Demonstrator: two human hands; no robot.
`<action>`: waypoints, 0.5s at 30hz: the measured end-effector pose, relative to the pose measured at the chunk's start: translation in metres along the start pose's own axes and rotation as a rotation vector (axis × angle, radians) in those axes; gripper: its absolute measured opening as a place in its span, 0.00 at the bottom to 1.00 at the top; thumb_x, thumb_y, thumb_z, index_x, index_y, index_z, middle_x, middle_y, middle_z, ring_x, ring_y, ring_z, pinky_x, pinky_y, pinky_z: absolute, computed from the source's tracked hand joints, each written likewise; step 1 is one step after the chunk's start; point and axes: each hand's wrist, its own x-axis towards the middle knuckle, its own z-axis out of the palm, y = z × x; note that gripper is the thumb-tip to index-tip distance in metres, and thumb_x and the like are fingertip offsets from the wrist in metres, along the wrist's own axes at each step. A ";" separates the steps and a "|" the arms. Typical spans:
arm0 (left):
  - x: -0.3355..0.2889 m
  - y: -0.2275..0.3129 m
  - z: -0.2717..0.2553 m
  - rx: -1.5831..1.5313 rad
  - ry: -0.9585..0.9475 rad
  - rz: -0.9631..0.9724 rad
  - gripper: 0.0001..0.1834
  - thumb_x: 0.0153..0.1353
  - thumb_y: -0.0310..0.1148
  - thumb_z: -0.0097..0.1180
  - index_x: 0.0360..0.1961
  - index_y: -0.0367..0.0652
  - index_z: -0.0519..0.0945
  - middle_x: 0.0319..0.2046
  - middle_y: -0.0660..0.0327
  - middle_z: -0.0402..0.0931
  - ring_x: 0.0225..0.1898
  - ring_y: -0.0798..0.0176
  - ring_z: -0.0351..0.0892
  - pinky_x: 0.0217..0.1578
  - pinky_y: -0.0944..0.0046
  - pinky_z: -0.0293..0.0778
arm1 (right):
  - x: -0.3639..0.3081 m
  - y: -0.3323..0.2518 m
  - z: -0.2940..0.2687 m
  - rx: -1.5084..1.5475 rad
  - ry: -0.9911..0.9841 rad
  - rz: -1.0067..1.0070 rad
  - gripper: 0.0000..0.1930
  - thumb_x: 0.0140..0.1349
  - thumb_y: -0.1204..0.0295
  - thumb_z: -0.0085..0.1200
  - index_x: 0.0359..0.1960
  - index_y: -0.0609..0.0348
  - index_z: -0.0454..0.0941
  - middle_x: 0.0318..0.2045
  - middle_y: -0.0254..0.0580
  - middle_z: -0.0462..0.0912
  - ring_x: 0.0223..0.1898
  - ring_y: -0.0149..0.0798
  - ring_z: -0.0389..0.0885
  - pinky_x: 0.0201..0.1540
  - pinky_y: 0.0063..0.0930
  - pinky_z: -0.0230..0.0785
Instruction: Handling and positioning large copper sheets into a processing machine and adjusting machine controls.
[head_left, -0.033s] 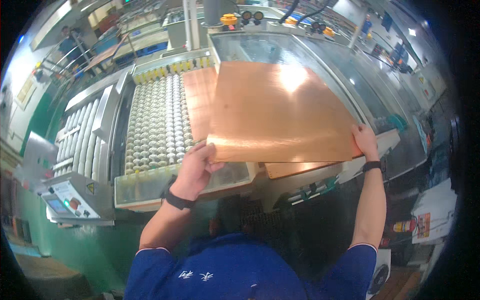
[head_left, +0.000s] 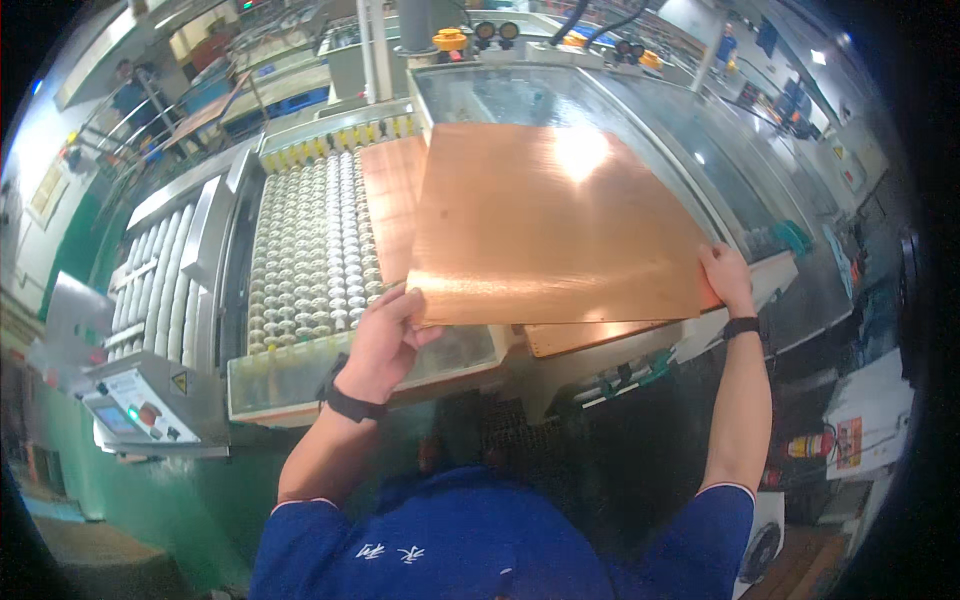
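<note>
A large copper-coloured sheet [head_left: 555, 225] is held up in front of me, a bright glare spot near its far edge. My left hand [head_left: 385, 335] is closed on its near left corner, thumb on top. At the right edge, my right hand [head_left: 727, 277] grips the same sheet. Partly covered by it, another copper sheet [head_left: 393, 205] lies on the white roller bed [head_left: 300, 250] to the left. Below the held sheet's near edge, part of a further copper sheet or panel [head_left: 590, 338] shows; its rest is hidden.
Glass-like machine covers [head_left: 500, 95] extend behind the sheet. At far left are a second roller section [head_left: 155, 275] and a control panel [head_left: 140, 408] with a screen and red button. Gauges [head_left: 496, 32] stand at the back. A person [head_left: 130, 95] is at the far left.
</note>
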 end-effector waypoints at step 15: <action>0.011 -0.005 -0.001 -0.020 -0.046 0.044 0.14 0.72 0.22 0.44 0.56 0.34 0.75 0.47 0.58 0.82 0.45 0.64 0.86 0.45 0.63 0.86 | 0.001 -0.005 -0.007 -0.008 -0.016 0.088 0.30 0.63 0.45 0.52 0.46 0.65 0.83 0.47 0.62 0.85 0.52 0.60 0.83 0.55 0.50 0.73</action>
